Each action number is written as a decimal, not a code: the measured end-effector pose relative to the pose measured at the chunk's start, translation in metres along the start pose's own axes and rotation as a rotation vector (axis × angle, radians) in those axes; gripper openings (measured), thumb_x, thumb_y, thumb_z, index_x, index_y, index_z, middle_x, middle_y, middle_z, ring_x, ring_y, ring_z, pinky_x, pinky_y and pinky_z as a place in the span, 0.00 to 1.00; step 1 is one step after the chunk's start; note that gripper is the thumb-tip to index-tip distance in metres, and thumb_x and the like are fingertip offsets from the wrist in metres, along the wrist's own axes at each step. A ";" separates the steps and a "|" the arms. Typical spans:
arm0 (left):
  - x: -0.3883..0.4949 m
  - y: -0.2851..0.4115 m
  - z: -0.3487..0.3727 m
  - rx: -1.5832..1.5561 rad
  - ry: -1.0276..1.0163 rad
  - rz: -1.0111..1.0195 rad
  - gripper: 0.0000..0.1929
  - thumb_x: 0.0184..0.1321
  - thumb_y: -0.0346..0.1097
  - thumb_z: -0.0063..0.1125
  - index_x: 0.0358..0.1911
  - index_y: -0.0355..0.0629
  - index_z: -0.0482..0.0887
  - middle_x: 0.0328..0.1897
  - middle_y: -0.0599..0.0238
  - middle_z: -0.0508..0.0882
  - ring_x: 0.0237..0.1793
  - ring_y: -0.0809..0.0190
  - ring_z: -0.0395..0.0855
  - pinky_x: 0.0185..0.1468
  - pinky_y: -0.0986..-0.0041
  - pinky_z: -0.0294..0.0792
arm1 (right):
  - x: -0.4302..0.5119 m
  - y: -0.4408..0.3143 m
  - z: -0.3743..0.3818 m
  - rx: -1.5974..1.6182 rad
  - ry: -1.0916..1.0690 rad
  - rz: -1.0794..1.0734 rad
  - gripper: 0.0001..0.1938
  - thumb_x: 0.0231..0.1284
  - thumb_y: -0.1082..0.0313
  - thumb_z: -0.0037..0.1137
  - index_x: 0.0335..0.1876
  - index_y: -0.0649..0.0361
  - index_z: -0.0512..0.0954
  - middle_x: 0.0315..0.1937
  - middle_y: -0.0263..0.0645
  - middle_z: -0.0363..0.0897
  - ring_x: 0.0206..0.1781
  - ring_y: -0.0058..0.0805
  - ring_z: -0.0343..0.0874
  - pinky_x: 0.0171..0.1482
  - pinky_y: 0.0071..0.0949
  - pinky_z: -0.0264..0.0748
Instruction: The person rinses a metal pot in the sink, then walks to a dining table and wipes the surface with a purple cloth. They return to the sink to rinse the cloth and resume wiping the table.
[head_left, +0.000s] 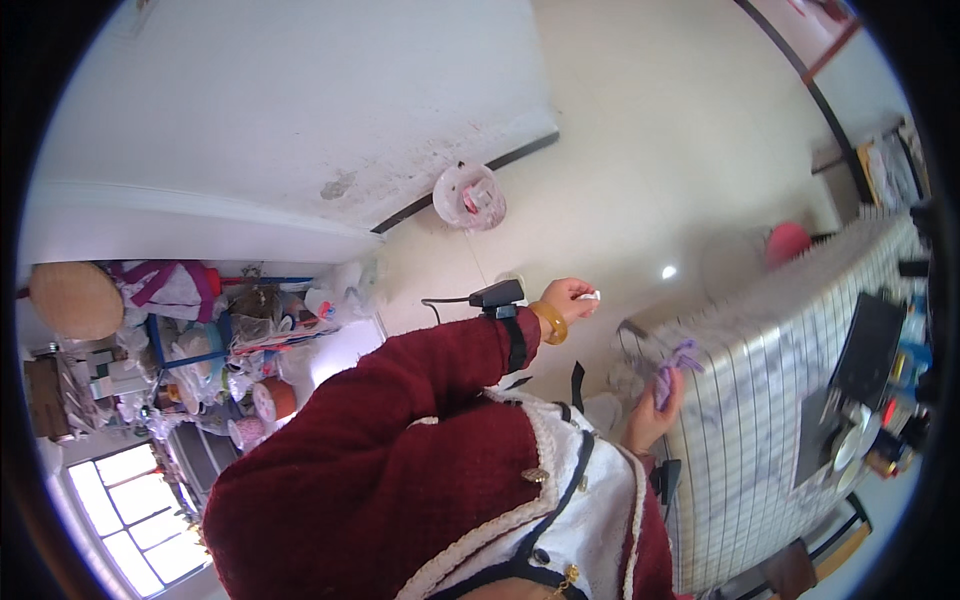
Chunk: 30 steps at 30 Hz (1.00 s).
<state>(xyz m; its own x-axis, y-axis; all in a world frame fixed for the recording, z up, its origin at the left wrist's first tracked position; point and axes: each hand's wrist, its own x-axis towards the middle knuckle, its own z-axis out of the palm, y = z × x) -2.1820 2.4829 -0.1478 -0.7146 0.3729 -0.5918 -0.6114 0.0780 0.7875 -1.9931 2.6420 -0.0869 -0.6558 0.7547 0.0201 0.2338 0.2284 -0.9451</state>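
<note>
My left hand, with an amber-coloured bangle at the wrist, reaches out over the pale floor. Its fingertips pinch a small white item, perhaps a scrap of paper or tissue; it is too small to tell. My right hand is lower, beside the near corner of a table with a checked tablecloth. It grips a crumpled purple cloth, part of which sticks up past the fingers. A black device with a cable is strapped to my left forearm.
A whitish waste bin with litter inside stands against the wall. A red round object, perhaps a stool seat, is beyond the table. Dishes and a dark board lie on the table. Cluttered shelving fills the left side.
</note>
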 end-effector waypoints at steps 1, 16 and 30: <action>0.015 0.006 -0.030 -0.021 0.030 0.002 0.14 0.56 0.26 0.64 0.45 0.32 0.79 0.36 0.64 0.84 0.32 0.68 0.82 0.38 0.76 0.77 | 0.007 -0.013 0.041 0.214 -0.073 0.226 0.22 0.57 0.79 0.53 0.59 0.60 0.73 0.57 0.42 0.72 0.58 0.36 0.72 0.60 0.30 0.67; 0.102 0.100 -0.355 0.713 0.740 0.210 0.18 0.54 0.33 0.61 0.51 0.43 0.82 0.46 0.48 0.84 0.48 0.48 0.83 0.52 0.66 0.73 | 0.072 -0.123 0.495 0.510 -0.833 0.694 0.20 0.62 0.77 0.53 0.61 0.65 0.70 0.48 0.38 0.77 0.46 0.24 0.77 0.47 0.21 0.74; 0.115 0.071 -0.395 0.251 0.660 -0.020 0.24 0.54 0.32 0.57 0.58 0.43 0.77 0.57 0.47 0.79 0.58 0.47 0.77 0.60 0.66 0.69 | 0.127 -0.099 0.615 0.288 -1.158 0.581 0.25 0.56 0.79 0.56 0.62 0.66 0.69 0.52 0.41 0.76 0.52 0.30 0.76 0.57 0.27 0.72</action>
<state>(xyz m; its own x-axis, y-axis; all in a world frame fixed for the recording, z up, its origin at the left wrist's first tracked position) -2.4419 2.1665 -0.2282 -0.8096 -0.2632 -0.5247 -0.5864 0.3197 0.7443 -2.5412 2.3372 -0.1916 -0.7752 -0.2921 -0.5602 0.6215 -0.1932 -0.7592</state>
